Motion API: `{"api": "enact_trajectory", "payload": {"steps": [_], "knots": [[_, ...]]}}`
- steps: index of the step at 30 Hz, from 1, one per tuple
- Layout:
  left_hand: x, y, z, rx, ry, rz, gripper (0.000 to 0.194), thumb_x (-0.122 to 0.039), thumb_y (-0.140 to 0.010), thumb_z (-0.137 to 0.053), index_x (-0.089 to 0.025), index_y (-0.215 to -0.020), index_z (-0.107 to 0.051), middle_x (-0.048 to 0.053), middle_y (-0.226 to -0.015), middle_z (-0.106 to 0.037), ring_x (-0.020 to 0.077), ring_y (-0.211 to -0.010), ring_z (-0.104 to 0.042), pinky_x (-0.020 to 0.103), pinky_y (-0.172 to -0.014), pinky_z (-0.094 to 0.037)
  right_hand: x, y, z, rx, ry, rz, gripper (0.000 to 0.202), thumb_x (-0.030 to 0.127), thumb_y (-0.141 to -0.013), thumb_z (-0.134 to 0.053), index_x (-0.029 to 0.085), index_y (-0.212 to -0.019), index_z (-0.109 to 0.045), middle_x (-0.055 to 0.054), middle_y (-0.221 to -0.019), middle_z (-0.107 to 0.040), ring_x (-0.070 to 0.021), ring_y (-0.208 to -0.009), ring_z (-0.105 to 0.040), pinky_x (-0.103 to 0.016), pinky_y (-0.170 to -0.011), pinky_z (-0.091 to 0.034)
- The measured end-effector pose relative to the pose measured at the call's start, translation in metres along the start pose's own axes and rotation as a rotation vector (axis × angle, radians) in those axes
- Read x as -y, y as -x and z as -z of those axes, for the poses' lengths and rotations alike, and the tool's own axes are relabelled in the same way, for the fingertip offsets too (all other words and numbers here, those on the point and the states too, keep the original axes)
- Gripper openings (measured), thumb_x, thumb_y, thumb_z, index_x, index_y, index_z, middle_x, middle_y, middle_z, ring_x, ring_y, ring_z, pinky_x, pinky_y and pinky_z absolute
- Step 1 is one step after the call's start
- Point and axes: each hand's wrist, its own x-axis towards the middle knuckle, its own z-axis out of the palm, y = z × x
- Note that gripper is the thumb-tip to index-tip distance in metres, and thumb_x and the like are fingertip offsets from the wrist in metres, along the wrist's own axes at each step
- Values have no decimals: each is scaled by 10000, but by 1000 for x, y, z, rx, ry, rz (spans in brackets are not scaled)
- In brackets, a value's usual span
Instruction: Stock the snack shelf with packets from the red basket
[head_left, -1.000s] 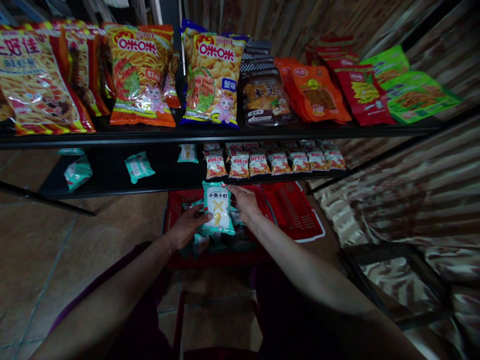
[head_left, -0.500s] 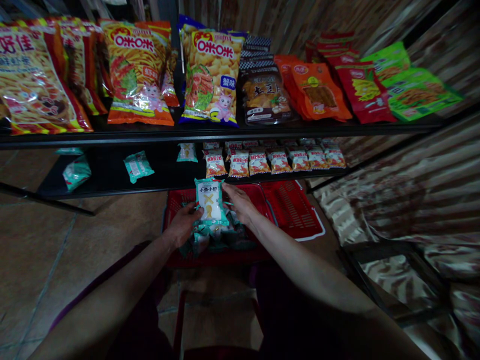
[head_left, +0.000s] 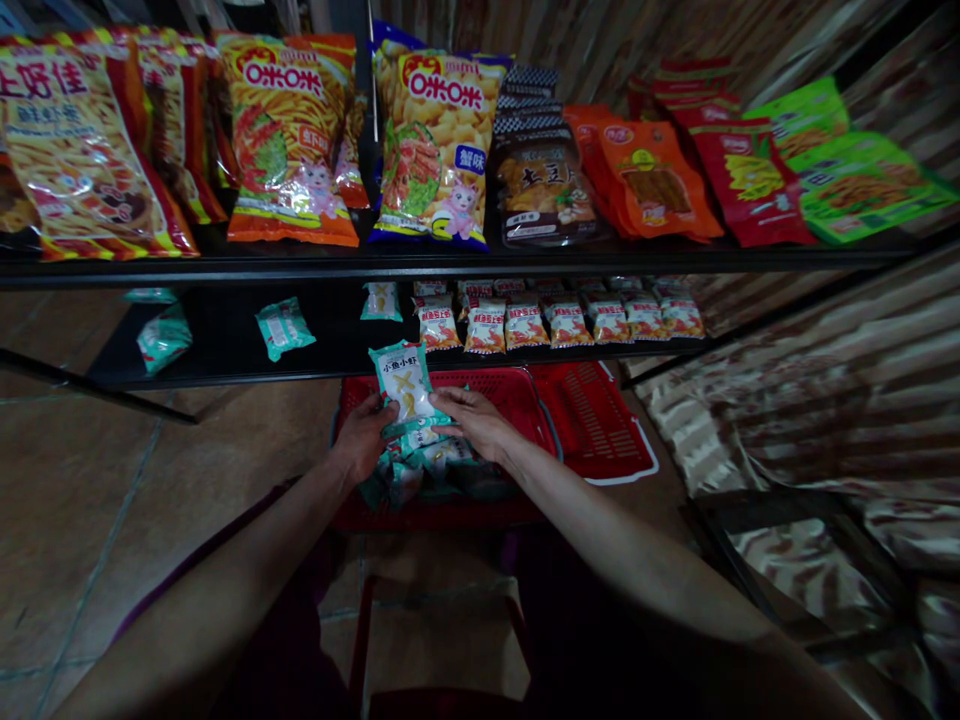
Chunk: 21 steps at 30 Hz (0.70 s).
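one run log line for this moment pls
left hand: holding teal packet | right hand: at packet's right edge | below: red basket with more teal packets inside

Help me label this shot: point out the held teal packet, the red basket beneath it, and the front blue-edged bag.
Teal packet [head_left: 406, 386], head view: its printed front.
Red basket [head_left: 504, 382], head view: its far inner wall.
Front blue-edged bag [head_left: 439, 150], head view: its printed front.

Held teal packet: marked 小鱼小虾. Orange-edged bag: 咪咪. Blue-edged bag: 咪咪, 蟹味. Leftmost large bag: 上好佳, 鲜虾条. Brown bag: 土豆.
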Motion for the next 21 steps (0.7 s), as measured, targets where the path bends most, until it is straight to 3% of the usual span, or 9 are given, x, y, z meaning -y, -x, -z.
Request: {"api": "enact_trajectory", "payload": {"steps": [11,16,21], "knots": [[3,-8,4,-5,-8,-17,212,-216,-737,-678,-172,-939,-633,63,-952,-689,167,-790,-653,252,-644,-515,2,-2,-3,-88,-91,-22,189,241,-614,-791,173,-727,-656,28,-735,-620,-87,-666,-577,-205,-588,-519],[2,-8,0,-29,76,-18,121,-158,-796,-588,-173,-909,-629,54,-941,-687,158,-807,-651,245,-662,-515,-2,2,-12,-72,-256,-108,238,159,-626,-791,170,-720,-572,28,-692,-652,-95,-622,-639,-239,-672,-551],[2,-8,-3,-75,119,3,112,-124,-793,-584,-168,-889,-624,44,-898,-685,151,-789,-646,255,-694,-518,-6,4,-19,-123,-309,-241,111,107,-767,-660,148,-734,-563,-19,-662,-676,-118,-630,-671,-237,-673,-557]]}}
